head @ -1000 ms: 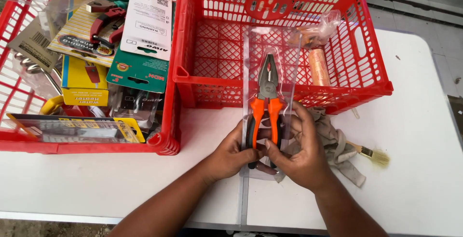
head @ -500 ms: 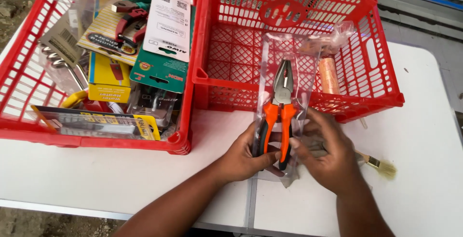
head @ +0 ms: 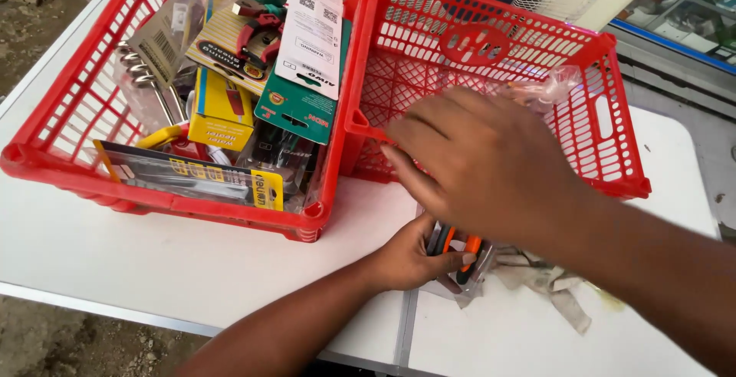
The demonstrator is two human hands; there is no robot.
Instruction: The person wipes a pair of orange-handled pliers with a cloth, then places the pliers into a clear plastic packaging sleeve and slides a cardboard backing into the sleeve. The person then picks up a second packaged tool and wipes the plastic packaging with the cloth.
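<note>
Resting l. to r.: two red crates on white table (head: 115, 269).
L crate (head: 69, 170): packed w/ carded tools.
L hand (head: 410, 258): closed round packaged orange-handled pliers (head: 460, 250), held on table.
R hand (head: 483, 166): fingers spread, nothing held, raised before R crate (head: 613, 139).
Rag (head: 552, 285): lying beside pliers.
</note>
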